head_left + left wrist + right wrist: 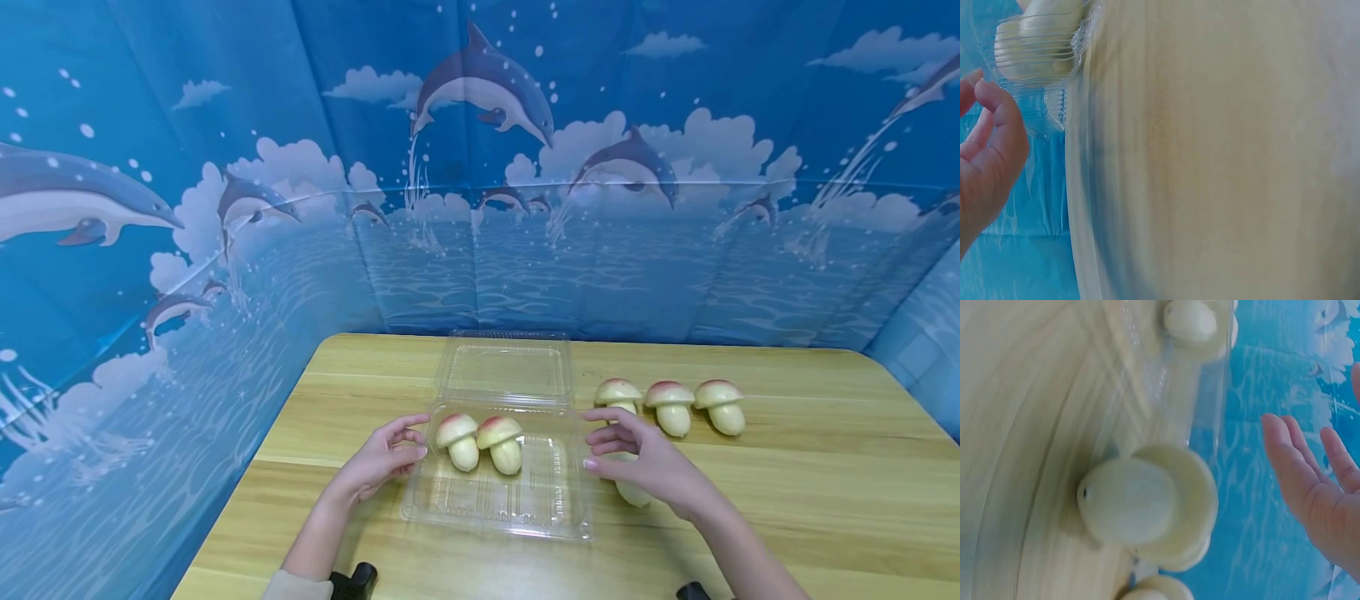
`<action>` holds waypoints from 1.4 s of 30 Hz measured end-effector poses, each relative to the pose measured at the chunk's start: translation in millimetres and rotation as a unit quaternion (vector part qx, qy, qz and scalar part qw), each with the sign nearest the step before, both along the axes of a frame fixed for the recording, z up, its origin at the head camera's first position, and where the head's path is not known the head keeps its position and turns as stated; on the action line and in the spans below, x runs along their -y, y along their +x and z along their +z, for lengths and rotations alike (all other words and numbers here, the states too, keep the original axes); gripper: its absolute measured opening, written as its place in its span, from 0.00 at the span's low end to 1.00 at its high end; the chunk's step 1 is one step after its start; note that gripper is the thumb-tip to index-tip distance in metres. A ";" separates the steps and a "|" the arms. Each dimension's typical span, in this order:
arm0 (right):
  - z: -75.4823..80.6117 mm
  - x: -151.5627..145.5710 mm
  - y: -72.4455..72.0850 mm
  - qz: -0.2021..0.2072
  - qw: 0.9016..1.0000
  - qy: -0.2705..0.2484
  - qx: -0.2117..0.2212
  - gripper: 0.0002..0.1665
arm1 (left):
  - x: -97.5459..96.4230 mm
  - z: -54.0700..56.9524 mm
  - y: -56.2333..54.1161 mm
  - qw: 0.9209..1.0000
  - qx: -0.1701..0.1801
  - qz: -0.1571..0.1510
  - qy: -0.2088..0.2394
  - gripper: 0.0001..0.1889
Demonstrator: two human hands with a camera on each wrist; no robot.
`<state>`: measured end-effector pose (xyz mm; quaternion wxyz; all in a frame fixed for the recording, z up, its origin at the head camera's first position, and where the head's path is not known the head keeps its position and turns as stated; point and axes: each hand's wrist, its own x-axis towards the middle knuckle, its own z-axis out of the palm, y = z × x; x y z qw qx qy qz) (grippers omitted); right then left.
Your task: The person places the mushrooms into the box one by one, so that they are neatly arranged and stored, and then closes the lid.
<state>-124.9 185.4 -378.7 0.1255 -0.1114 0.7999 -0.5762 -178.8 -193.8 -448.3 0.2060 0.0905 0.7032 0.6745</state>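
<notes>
A clear plastic clamshell box point(498, 504) lies on the table, its lid point(506, 369) folded back toward the curtain. Inside its far left part, two toy mushrooms point(457, 442) with pale stems and reddish-topped caps lie side by side. My left hand point(384, 457) is at the box's left edge, fingers loosely bent and holding nothing. Across from it, my right hand point(648, 458) hovers by the right edge with fingers spread and nothing in them. Partly hidden beneath the right hand is another mushroom point(1129, 503), seen stem-first in the right wrist view.
Three more mushrooms point(671, 408) form a row on the wooden table point(825, 467), right of the lid. A blue curtain point(480, 250) printed with dolphins hangs behind the table and along its left side.
</notes>
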 end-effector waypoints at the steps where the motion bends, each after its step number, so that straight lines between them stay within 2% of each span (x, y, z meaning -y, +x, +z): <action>1: 0.7 -3.3 0.9 -0.003 1.000 0.001 -0.001 0.38 | 0.1 -0.1 -0.2 1.000 0.000 -0.001 0.000 0.31; 10: -0.6 -33.9 9.8 -0.026 0.999 0.010 -0.024 0.34 | 0.4 -0.8 -0.5 1.000 -0.005 -0.007 -0.001 0.31; 13: -2.4 -42.1 11.3 -0.034 0.999 0.014 -0.020 0.34 | 0.5 -0.7 -0.8 1.000 -0.004 -0.006 0.002 0.31; 21: -15.4 -56.9 11.9 -0.051 0.998 0.009 -0.030 0.34 | 0.0 -1.7 -1.4 1.000 -0.002 -0.002 0.005 0.31; 36: -35.5 -69.9 14.1 -0.085 0.996 0.013 0.013 0.36 | 0.3 -0.5 0.0 1.000 0.005 0.001 0.009 0.31; 42: -43.1 -73.6 12.9 -0.078 0.996 0.017 0.032 0.39 | 0.3 -1.1 0.0 1.000 0.005 0.002 0.011 0.31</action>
